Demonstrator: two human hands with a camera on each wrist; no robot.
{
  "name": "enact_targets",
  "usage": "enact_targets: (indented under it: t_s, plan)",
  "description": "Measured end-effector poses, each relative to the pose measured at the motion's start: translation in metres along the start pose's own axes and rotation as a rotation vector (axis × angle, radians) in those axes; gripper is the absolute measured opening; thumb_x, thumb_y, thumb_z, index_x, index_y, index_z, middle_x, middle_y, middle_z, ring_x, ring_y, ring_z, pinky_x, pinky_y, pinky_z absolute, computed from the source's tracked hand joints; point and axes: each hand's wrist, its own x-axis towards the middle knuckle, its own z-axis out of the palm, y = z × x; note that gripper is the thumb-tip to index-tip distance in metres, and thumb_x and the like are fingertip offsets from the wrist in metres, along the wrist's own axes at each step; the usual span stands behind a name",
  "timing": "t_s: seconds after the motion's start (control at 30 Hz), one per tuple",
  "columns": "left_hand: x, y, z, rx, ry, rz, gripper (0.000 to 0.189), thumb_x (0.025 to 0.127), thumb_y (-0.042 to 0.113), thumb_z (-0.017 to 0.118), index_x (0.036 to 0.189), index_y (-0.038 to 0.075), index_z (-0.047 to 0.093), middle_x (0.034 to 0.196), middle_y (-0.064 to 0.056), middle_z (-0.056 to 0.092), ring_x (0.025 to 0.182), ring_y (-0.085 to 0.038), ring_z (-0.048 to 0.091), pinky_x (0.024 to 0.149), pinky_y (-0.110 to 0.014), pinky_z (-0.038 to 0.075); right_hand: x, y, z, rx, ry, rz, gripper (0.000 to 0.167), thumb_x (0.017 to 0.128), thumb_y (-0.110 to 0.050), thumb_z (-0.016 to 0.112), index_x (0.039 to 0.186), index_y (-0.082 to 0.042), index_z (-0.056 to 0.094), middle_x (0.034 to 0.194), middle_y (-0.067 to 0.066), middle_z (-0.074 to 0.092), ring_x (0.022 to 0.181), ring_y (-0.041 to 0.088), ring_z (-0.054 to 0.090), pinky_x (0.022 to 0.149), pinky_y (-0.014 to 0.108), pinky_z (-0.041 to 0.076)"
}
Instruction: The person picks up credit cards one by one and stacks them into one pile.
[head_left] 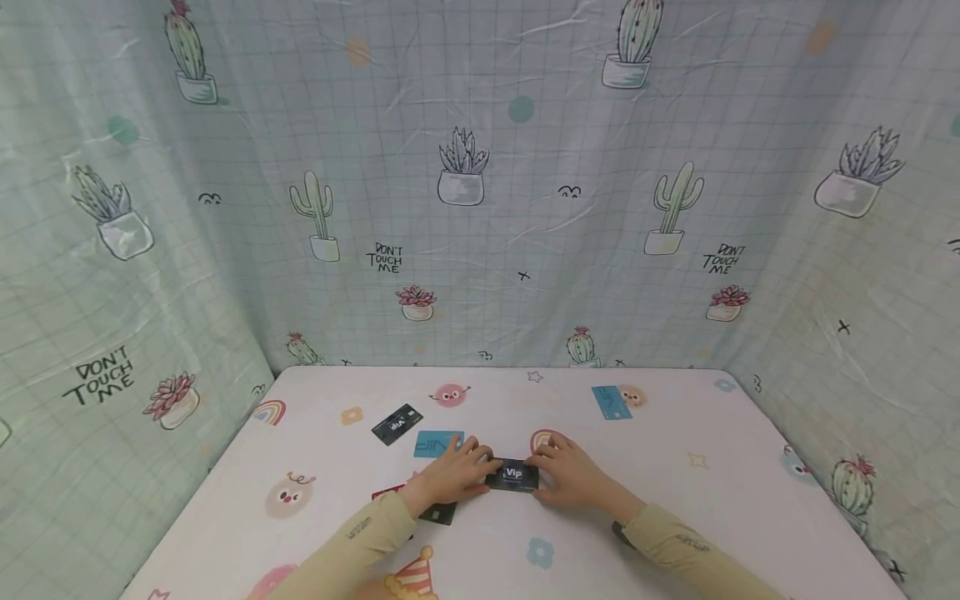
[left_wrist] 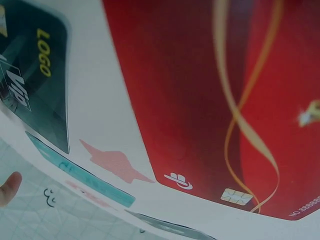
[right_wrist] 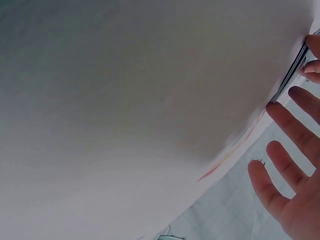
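Note:
Near the middle of the table, a black Vip card (head_left: 513,475) is held by its two short ends. My left hand (head_left: 454,473) pinches its left end, and my right hand (head_left: 572,477) grips the right end between thumb and finger. Layered dark edges (right_wrist: 290,72) in the right wrist view suggest several cards stacked together. A red card (left_wrist: 185,100) and another black card (left_wrist: 40,70) lie below my left wrist, partly covered by it in the head view. Just beyond my left hand is a blue card (head_left: 431,444).
Farther back at the left lies a black card (head_left: 397,424); a second blue card (head_left: 613,402) is at the back right. A dark item (head_left: 622,536) shows partly under my right forearm. Patterned curtain (head_left: 480,275) surrounds the white printed table (head_left: 652,500).

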Motion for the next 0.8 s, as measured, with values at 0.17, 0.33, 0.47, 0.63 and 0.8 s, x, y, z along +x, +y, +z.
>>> enact_targets:
  t_s: [0.17,0.33,0.47,0.63,0.8]
  plan:
    - [-0.0006,0.0002,-0.0011,-0.004,0.011,0.009,0.041,0.086,0.041,0.054,0.124,0.027,0.050,0.116,0.002,0.054,0.101,-0.016,0.045,0.091,-0.045,0.039,-0.0002,0.0001,0.0011,0.007,-0.004,0.011,0.043,0.073,-0.045,0.066,0.110,-0.023,0.060,0.103,-0.006,0.059,0.099,0.015,0.042,0.086,0.037,0.042]
    - [-0.0009,0.0001,-0.0018,0.003,0.019,0.013,0.041,0.085,0.041,0.054,0.123,0.027,0.050,0.115,0.002,0.055,0.101,-0.017,0.045,0.092,-0.046,0.040,0.0002,0.0001,0.0023,0.016,-0.002,0.014,0.043,0.073,-0.044,0.066,0.109,-0.023,0.060,0.102,-0.006,0.058,0.099,0.015,0.041,0.085,0.037,0.041]
    - [-0.0013,-0.0010,-0.0022,-0.002,0.002,0.005,0.041,0.086,0.042,0.053,0.124,0.027,0.050,0.116,0.002,0.054,0.102,-0.017,0.045,0.092,-0.047,0.039,0.0011,-0.0003,0.0015,0.032,-0.016,0.015,0.043,0.074,-0.044,0.065,0.110,-0.023,0.060,0.102,-0.006,0.057,0.098,0.014,0.040,0.084,0.037,0.040]
    - [-0.0011,-0.0023,-0.0024,-0.022,-0.008,0.007,0.041,0.086,0.041,0.053,0.125,0.027,0.048,0.118,0.002,0.053,0.103,-0.017,0.044,0.093,-0.047,0.039,0.0003,0.0007,0.0009,0.049,-0.052,0.033,0.045,0.074,-0.045,0.064,0.113,-0.024,0.058,0.106,-0.006,0.057,0.104,0.018,0.041,0.089,0.039,0.040]
    - [-0.0012,-0.0025,-0.0027,-0.036,0.021,0.026,0.041,0.086,0.040,0.055,0.124,0.025,0.049,0.117,0.001,0.054,0.102,-0.017,0.045,0.092,-0.048,0.039,-0.0029,0.0062,0.0001,0.100,-0.091,0.076,0.046,0.075,-0.043,0.065,0.115,-0.024,0.057,0.112,-0.003,0.056,0.114,0.023,0.041,0.091,0.045,0.040]
